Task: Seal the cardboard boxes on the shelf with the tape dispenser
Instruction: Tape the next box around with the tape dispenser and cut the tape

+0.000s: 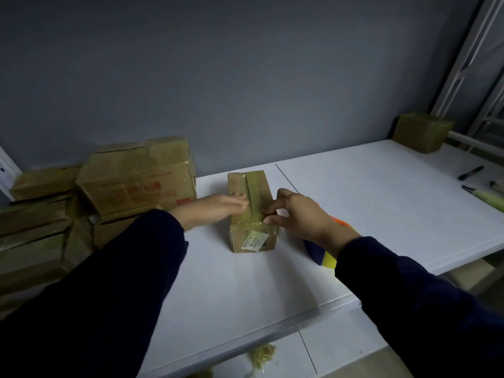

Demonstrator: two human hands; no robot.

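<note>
A small brown cardboard box (252,203) stands on the white shelf (368,203), with tape along its top seam and a white label on its near face. My left hand (218,210) lies flat with straight fingers against the box's left top edge. My right hand (297,214) pinches at the near right corner of the box top, thumb and forefinger together on the tape there. The tape dispenser (324,255), blue, yellow and orange, lies on the shelf under my right wrist, mostly hidden by it.
A larger taped box (139,173) sits on a stack of flattened cartons (35,227) at the left. Another small box (421,132) stands at the far right corner by a white metal frame. Markers (470,173) and a cutter (485,199) lie at the right. Crumpled tape (261,356) lies below the shelf.
</note>
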